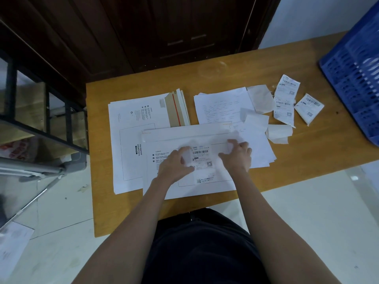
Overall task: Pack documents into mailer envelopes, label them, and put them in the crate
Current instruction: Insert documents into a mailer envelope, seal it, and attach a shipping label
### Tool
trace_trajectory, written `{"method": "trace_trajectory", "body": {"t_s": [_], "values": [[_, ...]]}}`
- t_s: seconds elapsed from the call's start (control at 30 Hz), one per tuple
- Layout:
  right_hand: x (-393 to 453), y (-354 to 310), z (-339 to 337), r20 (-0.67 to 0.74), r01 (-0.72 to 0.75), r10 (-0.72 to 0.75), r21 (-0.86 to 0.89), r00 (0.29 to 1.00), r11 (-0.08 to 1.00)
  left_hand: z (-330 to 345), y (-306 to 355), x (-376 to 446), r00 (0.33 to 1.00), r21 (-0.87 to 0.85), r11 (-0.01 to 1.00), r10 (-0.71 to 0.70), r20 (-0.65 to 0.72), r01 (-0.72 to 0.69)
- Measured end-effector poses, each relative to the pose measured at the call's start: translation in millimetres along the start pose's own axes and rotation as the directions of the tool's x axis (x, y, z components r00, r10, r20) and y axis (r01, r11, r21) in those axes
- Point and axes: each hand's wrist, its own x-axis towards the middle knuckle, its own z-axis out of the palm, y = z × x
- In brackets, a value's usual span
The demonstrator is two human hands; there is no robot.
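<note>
Head view is showing both hands pressing a shipping label (202, 160) onto a white mailer envelope (184, 140) lying at the tabletop's (102, 201) near edge. Left hand (174, 165) and right hand (238, 154) are lying flat, fingers spread, gripping nothing. Blue crate (354, 72) is sitting at the far right corner.
</note>
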Motion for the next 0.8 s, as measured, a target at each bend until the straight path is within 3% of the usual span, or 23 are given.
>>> {"method": "trace_trajectory", "body": {"t_s": [0.07, 0.13, 0.27, 0.37, 0.4, 0.47, 0.57, 0.67, 0.8], "values": [[-3.6, 1.9, -2.3, -0.058, -0.137, 0.133, -0.075, 0.989, 0.988, -1.0, 8.3, -1.1, 0.981, -0.034, 0.998, 0.052, -0.185, -0.059], [-1.9, 2.2, -4.6, -0.04, -0.19, 0.187, -0.082, 0.982, 0.978, 2.9, 25.3, 0.0, 0.969, -0.115, 0.985, 0.102, -0.225, -0.131], [8.1, -1.2, -12.3, 0.02, -0.202, 0.202, 0.005, 0.979, 0.979, 19.8, 63.2, 5.1, 0.992, -0.289, 0.949, 0.124, -0.025, -0.126], [14.4, -3.5, -22.2, 0.121, -0.221, 0.205, 0.143, 0.971, 0.965, 22.7, 82.3, 13.2, 0.991, -0.237, 0.969, 0.097, 0.095, -0.072], [17.3, -3.9, -26.9, 0.156, -0.259, 0.223, 0.271, 0.962, 0.927, 21.4, 85.9, 16.3, 0.985, -0.207, 0.976, 0.096, 0.141, -0.066], [19.0, -5.8, -37.7, 0.268, -0.347, 0.23, 0.576, 0.936, 0.74, 18.1, 90.5, 19.4, 0.973, -0.15, 0.984, 0.126, 0.192, -0.097], [18.1, -9.3, -50.2, 0.426, -0.417, 0.116, 0.731, 0.897, 0.54, 14.9, 91.4, 17.6, 0.973, 0.015, 0.988, 0.149, 0.175, -0.154], [20.7, -13.2, -54.3, 0.459, -0.413, 0.009, 0.79, 0.888, 0.453, 15.4, 98.2, 17.5, 0.99, 0.003, 0.998, 0.059, 0.129, -0.06], [21.3, -30.5, -60.3, 0.411, -0.301, -0.151, 0.832, 0.899, 0.466, -8.4, 130.4, 27.7, 0.971, -0.401, 0.897, -0.231, -0.063, 0.187]]}}
